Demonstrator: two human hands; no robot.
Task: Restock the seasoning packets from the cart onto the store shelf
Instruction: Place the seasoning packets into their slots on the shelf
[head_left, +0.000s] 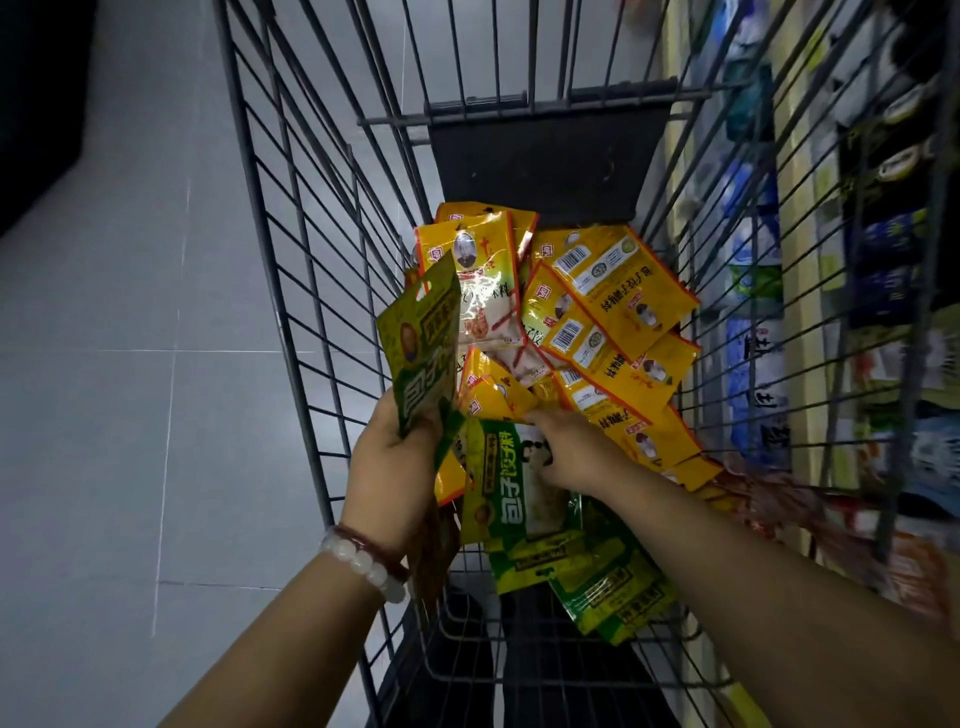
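A wire shopping cart (291, 270) holds a heap of seasoning packets. Yellow-orange packets (608, 291) fill its far half and green packets (524, 493) lie nearer me. My left hand (395, 467) grips a small stack of green packets (423, 353) upright above the cart's left side. My right hand (571, 452) reaches into the pile, fingers curled on the top of a green packet where it meets the yellow ones. The store shelf (810, 312) runs along the right, seen through the cart's wire side.
Blue, white and dark packaged goods (753, 260) fill the shelf on the right. Red packets (769, 499) sit at the cart's right side near my forearm. Grey tiled floor (130, 364) lies to the left. The cart's dark child-seat flap (540, 156) stands at the far end.
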